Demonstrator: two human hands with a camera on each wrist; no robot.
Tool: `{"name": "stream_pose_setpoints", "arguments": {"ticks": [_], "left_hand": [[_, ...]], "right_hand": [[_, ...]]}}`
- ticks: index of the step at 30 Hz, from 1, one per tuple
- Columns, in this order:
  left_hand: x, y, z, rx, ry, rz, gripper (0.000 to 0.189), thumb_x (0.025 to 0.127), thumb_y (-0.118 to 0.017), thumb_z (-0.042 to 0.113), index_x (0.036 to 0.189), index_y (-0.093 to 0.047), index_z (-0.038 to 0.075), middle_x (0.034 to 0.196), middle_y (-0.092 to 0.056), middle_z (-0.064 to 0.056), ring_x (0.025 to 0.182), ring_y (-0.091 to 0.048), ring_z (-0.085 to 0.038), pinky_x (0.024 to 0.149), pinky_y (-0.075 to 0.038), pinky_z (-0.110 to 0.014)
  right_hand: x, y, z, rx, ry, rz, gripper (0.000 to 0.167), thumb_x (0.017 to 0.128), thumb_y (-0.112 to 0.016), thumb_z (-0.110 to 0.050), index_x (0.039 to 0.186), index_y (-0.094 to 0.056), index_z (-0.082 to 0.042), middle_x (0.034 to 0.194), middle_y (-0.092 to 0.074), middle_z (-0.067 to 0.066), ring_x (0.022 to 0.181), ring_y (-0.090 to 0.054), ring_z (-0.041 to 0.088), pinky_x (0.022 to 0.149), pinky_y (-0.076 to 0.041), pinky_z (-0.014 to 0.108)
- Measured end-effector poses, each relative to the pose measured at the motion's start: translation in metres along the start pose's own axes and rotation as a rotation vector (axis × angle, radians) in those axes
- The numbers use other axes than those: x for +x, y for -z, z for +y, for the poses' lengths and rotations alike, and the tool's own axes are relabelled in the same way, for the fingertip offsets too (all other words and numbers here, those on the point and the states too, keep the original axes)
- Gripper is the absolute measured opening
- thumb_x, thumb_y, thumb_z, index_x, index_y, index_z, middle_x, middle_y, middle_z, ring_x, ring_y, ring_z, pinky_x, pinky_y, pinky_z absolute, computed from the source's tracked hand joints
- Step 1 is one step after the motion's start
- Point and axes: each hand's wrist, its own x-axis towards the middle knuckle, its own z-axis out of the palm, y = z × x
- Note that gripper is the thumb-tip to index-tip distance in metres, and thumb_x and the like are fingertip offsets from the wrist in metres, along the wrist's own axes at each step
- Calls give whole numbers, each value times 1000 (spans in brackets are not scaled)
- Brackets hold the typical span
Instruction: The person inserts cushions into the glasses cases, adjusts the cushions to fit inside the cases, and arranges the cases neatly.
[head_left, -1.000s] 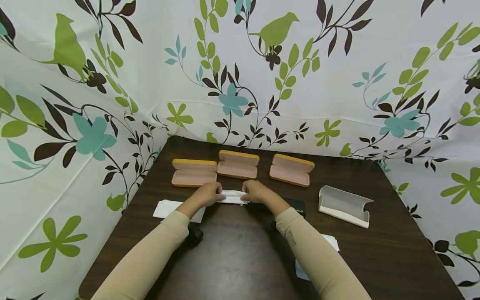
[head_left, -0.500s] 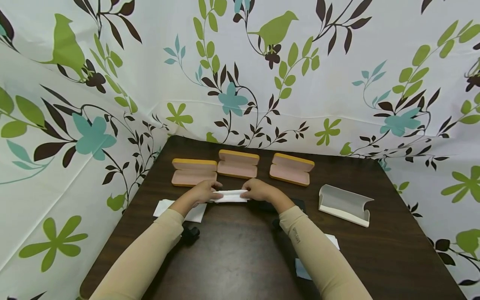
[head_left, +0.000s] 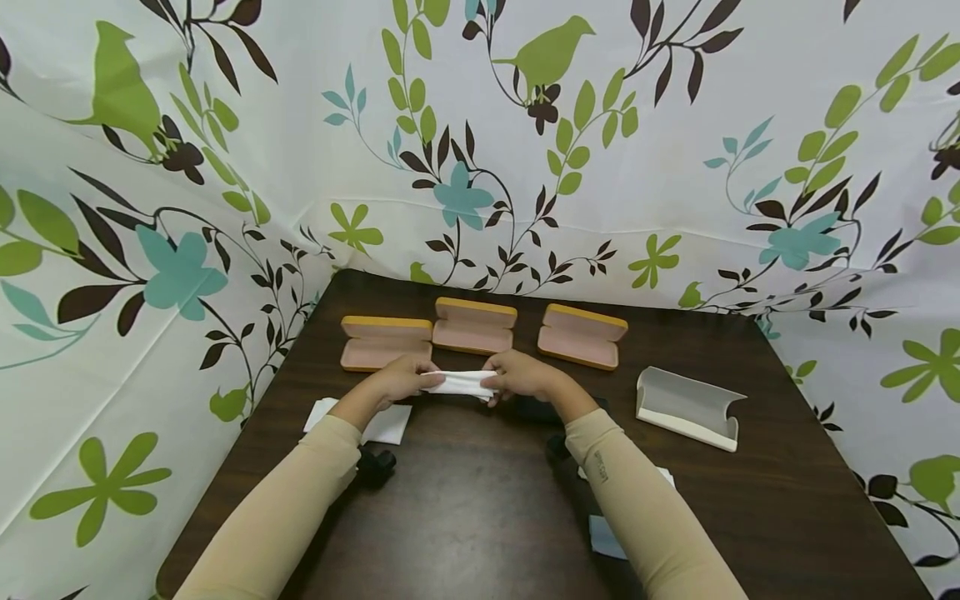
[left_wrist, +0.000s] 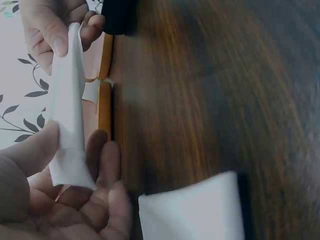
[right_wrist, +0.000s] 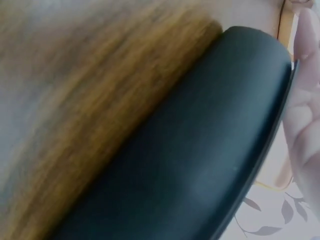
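Observation:
A white cloth [head_left: 460, 383], folded into a narrow strip, is stretched level between both hands above the table. My left hand [head_left: 399, 380] pinches its left end between thumb and fingers; in the left wrist view the thumb lies on top of the folded cloth [left_wrist: 69, 110]. My right hand [head_left: 522, 374] pinches the other end the same way. Under the right wrist lies a black case [head_left: 542, 409], which fills much of the right wrist view as a rounded dark case [right_wrist: 190, 135] with a thin edge.
Three open orange cases with pink lining, left [head_left: 384, 353], middle [head_left: 472, 337] and right [head_left: 576, 346], stand behind the hands. An open cream case [head_left: 684, 419] is at the right. Another white cloth [head_left: 388, 425] lies left, a blue-grey cloth [head_left: 604, 537] by the right forearm.
Both hands have risen slightly with the folded cloth. The left hand has shifted a little left, and the right fingers have moved around the cloth's end.

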Motion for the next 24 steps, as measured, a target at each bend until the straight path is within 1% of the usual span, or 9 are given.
{"name": "stream_pose_setpoints", "arguments": {"ticks": [3, 5, 7, 10, 14, 19, 24], "left_hand": [[0, 1, -1, -87, 1, -37, 26, 103, -62, 19, 115, -68, -3, 106, -66, -9, 100, -63, -20, 99, -51, -44], [0, 1, -2, -153, 14, -64, 27, 104, -60, 18, 118, -66, -5, 108, -69, -12, 100, -67, -20, 96, -53, -40], [0, 2, -2, -201, 30, -81, 29, 104, -59, 17, 122, -64, -6, 108, -70, -14, 97, -71, -19, 91, -56, -35], [-1, 3, -2, -263, 59, -80, 33, 105, -59, 18, 127, -61, -6, 109, -69, -14, 94, -72, -17, 84, -57, -29], [-2, 5, -2, -333, 87, -71, 36, 106, -57, 17, 132, -58, -8, 111, -68, -14, 94, -72, -16, 85, -57, -29], [-4, 5, -1, -377, 101, -75, 39, 106, -56, 16, 134, -56, -10, 113, -70, -17, 97, -73, -18, 86, -57, -30], [-3, 5, 2, -394, 99, -77, 38, 106, -56, 15, 134, -56, -10, 112, -71, -16, 95, -73, -17, 84, -57, -28]], "right_hand": [[-1, 0, 2, 52, -3, -2, 18, 101, -64, -13, 115, -67, -1, 92, -73, 12, 78, -73, 23, 74, -58, 40], [-1, 1, 3, 85, -12, -2, 20, 101, -64, -13, 117, -66, -1, 92, -73, 14, 77, -73, 23, 73, -58, 39], [-1, 1, 4, 126, -22, 1, 21, 101, -63, -12, 118, -65, 1, 93, -72, 16, 75, -72, 22, 71, -58, 37], [-1, 1, 7, 196, -32, 7, 22, 102, -62, -9, 121, -63, 3, 95, -71, 18, 76, -71, 21, 71, -58, 35], [-2, 1, 8, 269, -27, 13, 25, 103, -58, -6, 124, -59, 8, 99, -69, 19, 80, -70, 20, 73, -58, 31], [-5, 2, 9, 318, -31, 12, 27, 104, -56, -5, 126, -56, 10, 104, -68, 22, 84, -71, 21, 75, -58, 30], [-7, 2, 10, 354, -44, 15, 27, 105, -56, -6, 126, -56, 10, 105, -67, 22, 87, -71, 22, 76, -58, 30]]}}
